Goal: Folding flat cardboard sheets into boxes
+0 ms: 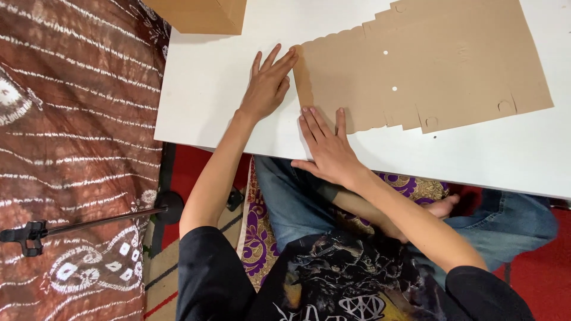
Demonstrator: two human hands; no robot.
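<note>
The right hand [327, 145] lies flat, fingers spread, on the near-left corner of a flat brown cardboard sheet [440, 65] on the white desk [202, 89]. Farther left, the left hand [267, 86] presses open-palmed at the sheet's folded left edge, grasping nothing.

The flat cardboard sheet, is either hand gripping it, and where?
Neither grips it: left hand and right hand press flat, fingers open, on the cardboard sheet's left edge.
</note>
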